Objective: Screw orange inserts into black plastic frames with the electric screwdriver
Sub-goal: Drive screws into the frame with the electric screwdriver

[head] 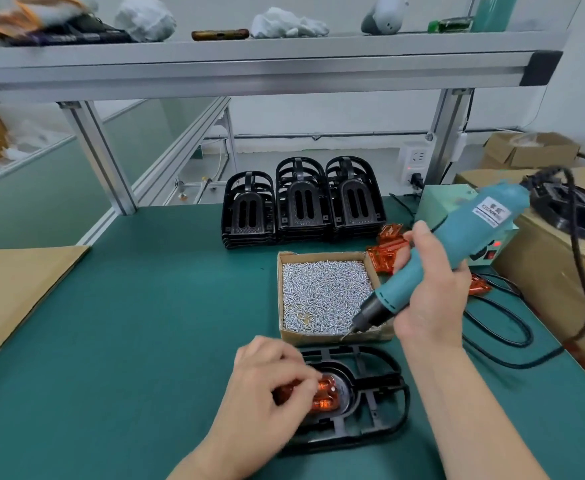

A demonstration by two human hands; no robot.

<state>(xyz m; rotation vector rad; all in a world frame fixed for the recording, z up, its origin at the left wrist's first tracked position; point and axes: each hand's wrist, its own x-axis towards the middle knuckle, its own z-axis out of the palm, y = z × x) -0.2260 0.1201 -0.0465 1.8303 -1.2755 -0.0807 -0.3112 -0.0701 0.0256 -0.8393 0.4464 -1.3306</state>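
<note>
Gripping the electric screwdriver [457, 244] in your right hand [429, 296], you held its bit at the screw box [318, 337], beyond the orange insert [325, 398] pinched by your left hand [266, 386].

Green-matted desk [138, 306] under alu-profile shelf [249, 64]. White wall [318, 112] behind, power socket [416, 160] by shelf's rt post. Cardboard boxes [531, 150] rt, glass partition [41, 188] left. Light bright, even.

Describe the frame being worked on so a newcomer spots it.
On the green mat, look nearest the person, before the box of screws. The black frame lies flat there; unlike the stacked frames behind, it holds an orange insert under the left hand.
</note>
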